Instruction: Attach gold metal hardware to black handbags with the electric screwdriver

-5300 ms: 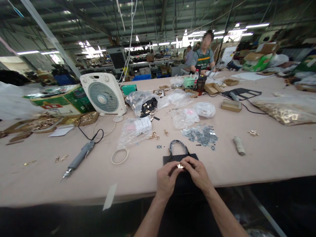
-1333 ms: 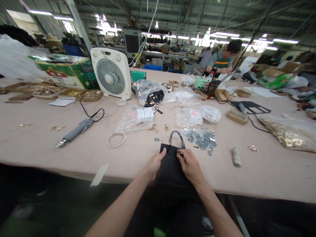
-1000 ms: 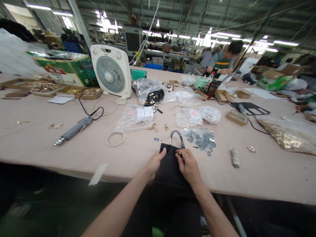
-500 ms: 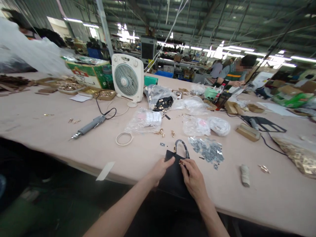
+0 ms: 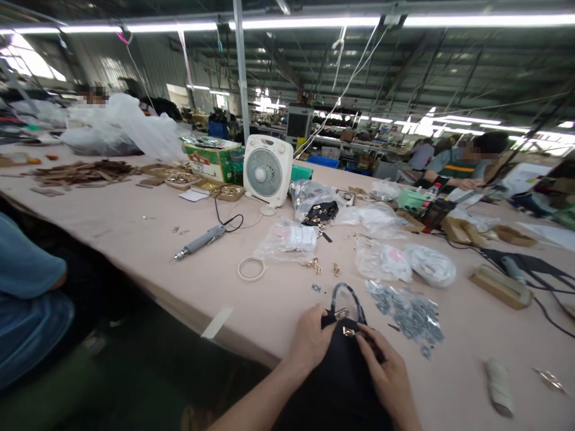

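A black handbag [image 5: 345,383] with an arched handle [image 5: 348,293] stands at the table's front edge, tilted toward me. My left hand [image 5: 312,338] grips its upper left edge, thumb on the near side. My right hand [image 5: 384,365] holds the upper right edge, its fingertips beside a gold clasp [image 5: 348,331] on the front panel. Just behind the clasp, at the bag's top opening, shows a small pale metal plate [image 5: 342,313]. The undersides of both hands and the bag's lower part are hidden or dark.
Loose metal plates [image 5: 413,314] lie right of the bag, gold fittings [image 5: 314,264] behind it. A tape roll [image 5: 251,269], an electric screwdriver [image 5: 200,242] and a fan [image 5: 268,170] stand leftward. A cloth-wrapped roll [image 5: 498,386] lies right; a co-worker [image 5: 467,161] sits across.
My view has turned left, so things sit further right. The bag's top now gapes, and a plate shows inside its opening. My right fingers have shifted from the clasp to the bag's right edge.
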Demonstrator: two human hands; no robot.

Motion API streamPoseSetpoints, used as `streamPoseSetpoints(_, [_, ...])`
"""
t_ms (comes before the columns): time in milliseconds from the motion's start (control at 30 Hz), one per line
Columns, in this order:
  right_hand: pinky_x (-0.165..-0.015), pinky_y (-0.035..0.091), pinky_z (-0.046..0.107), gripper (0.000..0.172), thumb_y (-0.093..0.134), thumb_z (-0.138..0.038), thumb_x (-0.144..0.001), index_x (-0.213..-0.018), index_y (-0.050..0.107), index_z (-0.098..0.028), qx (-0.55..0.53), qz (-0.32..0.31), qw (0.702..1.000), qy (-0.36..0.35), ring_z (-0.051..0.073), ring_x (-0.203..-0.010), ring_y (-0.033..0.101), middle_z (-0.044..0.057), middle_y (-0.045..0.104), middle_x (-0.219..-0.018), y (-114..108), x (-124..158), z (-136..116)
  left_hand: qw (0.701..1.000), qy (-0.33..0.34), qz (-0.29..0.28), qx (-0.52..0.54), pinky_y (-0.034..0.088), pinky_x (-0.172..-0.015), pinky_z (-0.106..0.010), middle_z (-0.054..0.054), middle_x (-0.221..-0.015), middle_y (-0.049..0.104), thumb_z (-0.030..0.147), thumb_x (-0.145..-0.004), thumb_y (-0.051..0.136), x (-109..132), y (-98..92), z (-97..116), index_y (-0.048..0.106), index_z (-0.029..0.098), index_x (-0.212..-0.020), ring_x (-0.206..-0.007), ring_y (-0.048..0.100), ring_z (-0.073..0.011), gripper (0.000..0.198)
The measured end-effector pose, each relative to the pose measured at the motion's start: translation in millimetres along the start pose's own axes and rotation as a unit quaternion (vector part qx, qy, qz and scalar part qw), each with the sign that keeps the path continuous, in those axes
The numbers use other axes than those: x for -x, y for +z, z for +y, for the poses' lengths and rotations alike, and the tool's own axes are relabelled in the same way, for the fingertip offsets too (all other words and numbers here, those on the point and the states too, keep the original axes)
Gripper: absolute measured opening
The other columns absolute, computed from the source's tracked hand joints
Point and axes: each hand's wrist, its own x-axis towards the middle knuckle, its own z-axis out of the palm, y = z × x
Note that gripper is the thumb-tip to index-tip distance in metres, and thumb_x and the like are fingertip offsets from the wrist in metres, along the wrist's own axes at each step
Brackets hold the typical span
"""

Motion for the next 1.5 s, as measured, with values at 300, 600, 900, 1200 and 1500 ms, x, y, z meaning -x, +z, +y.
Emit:
streamPoseSetpoints(300, [-0.069, 0.052, 0.032, 0.050, 0.057, -0.060, -0.097, -0.121, 0.072, -0.019, -0.082, 0.087, 0.992, 0.044, 0.018, -0.069, 0.061, 0.004, 0.072, -0.082, -1.0, -11.4, 1.4, 0.986, -0.073, -0.013, 0.151, 0.045, -0.093, -0.035, -0.009, -0.109, 0.074, 0.037, -0.096, 0.058, -16.9, -7.8, -10.4, 0.063, 0.022, -0.110, -0.104, 0.066, -0.0261, 0.021])
streamPoseSetpoints(600, [-0.095, 0.056, 0.041, 0.046, 0.056, -0.055, -0.096, -0.123, 0.072, -0.021, -0.064, 0.154, 0.986, -0.032, 0.025, -0.105, 0.070, 0.011, 0.074, -0.120, 28.0, -94.5, -10.4, 0.954, -0.139, -0.054, 0.261, 0.050, -0.092, -0.038, -0.009, -0.091, 0.074, 0.057, -0.082, 0.073, -41.4, 1.5, -34.6, 0.072, 0.016, -0.103, -0.094, 0.068, -0.0274, 0.047])
streamPoseSetpoints(900, [-0.109, 0.048, 0.047, 0.039, 0.055, -0.039, -0.091, -0.117, 0.076, -0.019, 0.068, 0.070, 0.992, -0.082, 0.031, -0.117, 0.067, 0.015, 0.075, -0.123, 85.0, -173.0, -4.9, 0.940, -0.132, -0.042, 0.311, 0.048, -0.087, -0.034, -0.003, -0.083, 0.065, 0.063, -0.077, 0.075, -47.3, 0.5, -35.3, 0.071, 0.016, -0.097, -0.084, 0.061, -0.0207, 0.051])
streamPoseSetpoints(1200, [-0.083, 0.053, 0.039, 0.031, 0.068, -0.043, -0.081, -0.094, 0.079, -0.017, 0.046, 0.095, 0.994, -0.014, 0.025, -0.081, 0.070, 0.011, 0.078, -0.087, 67.1, -167.8, -1.9, 0.940, -0.145, -0.029, 0.306, 0.049, -0.079, -0.029, 0.000, -0.077, 0.064, 0.050, -0.083, 0.075, -45.0, 2.3, -36.2, 0.074, 0.017, -0.100, -0.074, 0.058, -0.0156, 0.037])
streamPoseSetpoints(1500, [-0.072, 0.056, 0.032, 0.051, 0.077, -0.056, -0.081, -0.110, 0.073, -0.015, -0.174, 0.162, 0.969, 0.059, 0.018, -0.075, 0.067, 0.007, 0.074, -0.089, 23.1, -101.2, -53.7, 0.933, -0.163, 0.014, 0.322, 0.054, -0.078, -0.032, -0.003, -0.080, 0.070, 0.046, -0.087, 0.071, -44.7, 10.6, -42.2, 0.076, 0.017, -0.105, -0.075, 0.065, -0.0183, 0.035])
